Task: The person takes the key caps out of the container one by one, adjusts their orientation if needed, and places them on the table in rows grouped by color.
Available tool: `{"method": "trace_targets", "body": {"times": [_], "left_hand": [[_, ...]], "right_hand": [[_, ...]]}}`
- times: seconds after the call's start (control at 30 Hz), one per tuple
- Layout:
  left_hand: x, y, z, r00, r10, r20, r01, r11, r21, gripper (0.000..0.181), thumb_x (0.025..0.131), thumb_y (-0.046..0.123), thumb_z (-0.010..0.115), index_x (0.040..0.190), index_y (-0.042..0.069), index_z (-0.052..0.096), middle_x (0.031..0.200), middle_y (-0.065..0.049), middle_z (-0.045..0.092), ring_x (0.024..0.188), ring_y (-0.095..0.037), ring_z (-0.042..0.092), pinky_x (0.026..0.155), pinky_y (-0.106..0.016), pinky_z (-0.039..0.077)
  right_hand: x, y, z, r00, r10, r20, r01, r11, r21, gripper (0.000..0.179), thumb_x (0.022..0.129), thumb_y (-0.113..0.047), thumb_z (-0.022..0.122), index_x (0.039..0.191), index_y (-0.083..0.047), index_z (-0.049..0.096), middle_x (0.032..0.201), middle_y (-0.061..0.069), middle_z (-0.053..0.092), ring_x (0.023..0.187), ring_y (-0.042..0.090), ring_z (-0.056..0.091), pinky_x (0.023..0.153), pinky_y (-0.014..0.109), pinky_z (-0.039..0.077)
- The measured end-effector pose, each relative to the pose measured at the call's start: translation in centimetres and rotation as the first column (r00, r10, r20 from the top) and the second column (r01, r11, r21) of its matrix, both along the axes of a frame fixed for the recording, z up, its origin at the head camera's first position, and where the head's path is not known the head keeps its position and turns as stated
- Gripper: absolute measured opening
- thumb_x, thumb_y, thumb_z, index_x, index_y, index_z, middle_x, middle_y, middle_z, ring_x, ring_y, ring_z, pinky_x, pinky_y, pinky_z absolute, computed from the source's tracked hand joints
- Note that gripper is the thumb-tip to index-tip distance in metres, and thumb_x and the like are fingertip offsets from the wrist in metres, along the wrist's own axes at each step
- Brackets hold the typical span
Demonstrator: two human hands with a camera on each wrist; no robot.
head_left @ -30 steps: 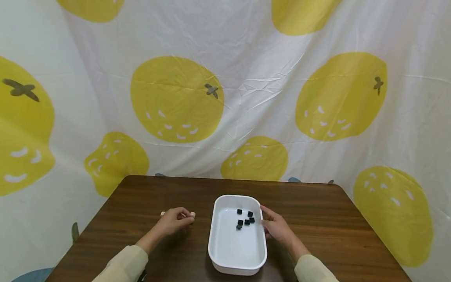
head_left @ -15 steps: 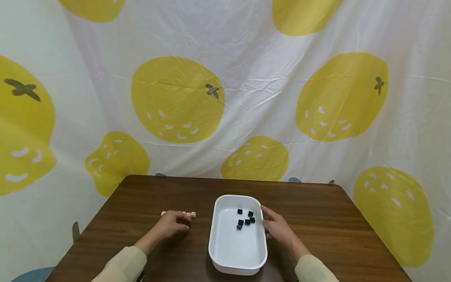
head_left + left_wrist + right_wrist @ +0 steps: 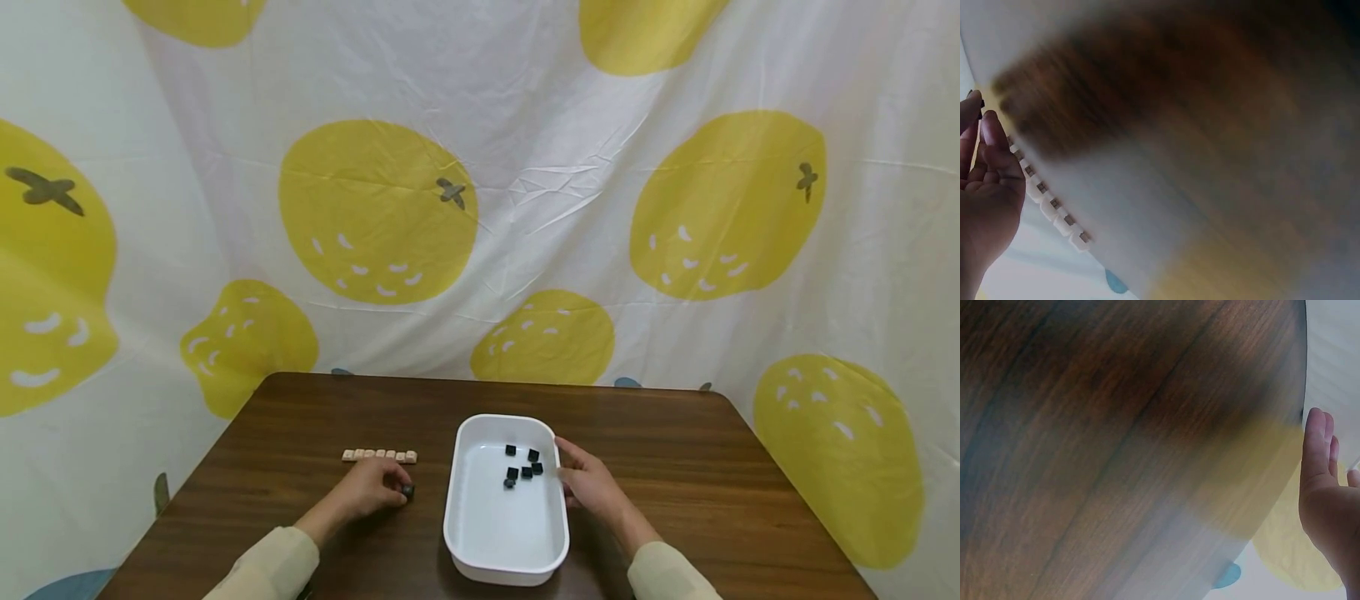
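A small black keycap [image 3: 407, 492] is pinched between the thumb and fingertips of my left hand [image 3: 369, 486], low over the table left of the white tray [image 3: 506, 546]. Just beyond that hand runs a row of beige keycaps [image 3: 380, 454]; in the left wrist view the row [image 3: 1054, 206] shows brown marks. Several black keycaps [image 3: 527, 472] lie loose in the tray's far half. My right hand [image 3: 592, 482] rests against the tray's right side, fingers straight along the wall. In the right wrist view the right hand [image 3: 1329, 481] shows extended fingers; the tray is mostly out of sight.
The dark wooden table [image 3: 712, 483] carries everything. A white curtain [image 3: 540, 225] with yellow fruit prints hangs behind its far edge. The tray's raised rim stands to the right of my left hand.
My left hand has drawn back from the row of beige keycaps toward me with the black keycap, so the whole row shows. The right hand and tray have stayed in place.
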State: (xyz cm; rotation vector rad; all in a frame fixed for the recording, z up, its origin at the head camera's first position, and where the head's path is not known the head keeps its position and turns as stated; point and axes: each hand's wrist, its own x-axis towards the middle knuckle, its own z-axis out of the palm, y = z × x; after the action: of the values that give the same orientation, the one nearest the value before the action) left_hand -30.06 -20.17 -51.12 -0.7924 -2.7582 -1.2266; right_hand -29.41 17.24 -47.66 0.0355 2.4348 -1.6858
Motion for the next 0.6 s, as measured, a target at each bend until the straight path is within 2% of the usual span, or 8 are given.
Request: {"method": "trace_targets", "body": {"times": [0.2,0.23,0.33,0.43,0.47,0.6], "left_hand": [[-0.2,-0.37,-0.42,0.997,-0.055,-0.059,0.054,0.998,-0.015,0.018,0.07,0.0,0.081,0.083,0.007,0.071,0.073,0.008,0.06,0.07,-0.006,0.053,0.063,-0.026,0.045],[-0.42,-0.56,-0.78,0.994,-0.074,-0.083,0.073,0.997,-0.014,0.017,0.07,0.0,0.08,0.083,0.008,0.071,0.073,0.009,0.059,0.069,-0.005,0.052,0.062,-0.026,0.044],[-0.3,-0.73,-0.73,0.991,-0.094,-0.092,0.094,0.996,-0.007,0.018,0.07,0.001,0.08,0.083,0.008,0.07,0.072,0.01,0.057,0.068,-0.004,0.051,0.06,-0.026,0.043],[-0.22,-0.64,-0.6,0.996,-0.077,-0.054,0.076,0.997,-0.022,0.018,0.07,0.002,0.08,0.084,0.007,0.07,0.073,0.008,0.058,0.069,-0.004,0.05,0.062,-0.026,0.043],[0.04,-0.48,-0.18,0.998,-0.054,-0.022,0.054,0.998,-0.028,0.018,0.069,0.001,0.08,0.083,0.007,0.07,0.073,0.008,0.058,0.07,-0.004,0.051,0.064,-0.027,0.044],[0.15,-0.29,0.08,1.0,-0.021,-0.003,0.021,0.998,-0.064,0.019,0.07,0.002,0.081,0.085,0.007,0.07,0.074,0.006,0.058,0.07,-0.005,0.05,0.065,-0.026,0.043]], "right_hand": [[0.03,0.03,0.03,1.0,0.002,0.001,-0.002,1.0,-0.009,0.053,0.1,-0.007,0.049,0.151,-0.006,0.039,0.111,0.021,0.055,0.088,0.027,0.063,0.075,0.043,0.056],[0.01,0.03,0.02,1.0,0.003,0.0,-0.003,1.0,-0.009,0.053,0.1,-0.006,0.049,0.151,-0.006,0.039,0.112,0.021,0.055,0.088,0.027,0.063,0.075,0.043,0.056],[0.0,0.01,0.04,1.0,0.005,-0.005,-0.005,1.0,-0.004,0.053,0.1,-0.007,0.049,0.151,-0.006,0.039,0.111,0.021,0.056,0.088,0.027,0.063,0.075,0.043,0.056],[0.04,-0.02,0.04,1.0,0.004,-0.011,-0.004,1.0,-0.003,0.053,0.099,-0.006,0.049,0.151,-0.005,0.039,0.109,0.021,0.056,0.087,0.027,0.063,0.074,0.043,0.056],[0.06,-0.05,0.05,1.0,0.002,-0.012,-0.002,1.0,-0.005,0.053,0.099,-0.006,0.049,0.151,-0.005,0.039,0.109,0.021,0.056,0.087,0.026,0.063,0.074,0.043,0.056],[0.14,-0.19,0.05,1.0,-0.005,-0.018,0.005,1.0,-0.017,0.053,0.099,-0.004,0.05,0.15,-0.003,0.04,0.106,0.021,0.055,0.083,0.026,0.064,0.072,0.043,0.057]]}}
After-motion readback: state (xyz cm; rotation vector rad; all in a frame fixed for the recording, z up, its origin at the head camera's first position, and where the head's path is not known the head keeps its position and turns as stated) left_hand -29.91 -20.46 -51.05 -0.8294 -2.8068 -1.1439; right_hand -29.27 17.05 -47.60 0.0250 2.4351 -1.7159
